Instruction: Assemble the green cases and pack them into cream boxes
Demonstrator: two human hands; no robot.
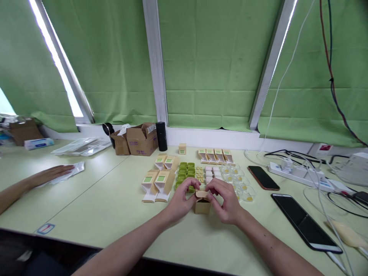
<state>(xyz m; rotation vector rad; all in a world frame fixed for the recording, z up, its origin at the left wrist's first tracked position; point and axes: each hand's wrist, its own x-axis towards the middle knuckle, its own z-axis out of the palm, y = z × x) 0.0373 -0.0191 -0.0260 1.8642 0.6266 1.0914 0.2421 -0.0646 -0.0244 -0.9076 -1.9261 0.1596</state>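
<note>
A small brown cardboard box (202, 208) stands on the table in front of me, its top flap lifted and its inside dark. My left hand (182, 199) has thumb and forefinger curled onto the flap from the left. From the right, my right hand (226, 201) pinches the same flap's other side. Just beyond my hands are green square cups (181, 171), small yellow pieces (199, 171), pale pink-white blocks (209, 173) and clear plastic covers (247, 193) with yellow spots. Left of them lie several flattened-looking cartons (162, 180) with green labels.
More labelled cartons (215, 155) and one small box (182, 148) sit farther back. Two phones (263, 177) and a power strip (299, 176) with cables lie right. A black cylinder (161, 136) and open cardboard boxes (141, 140) stand back left. Another person's hand (61, 170) rests on white material.
</note>
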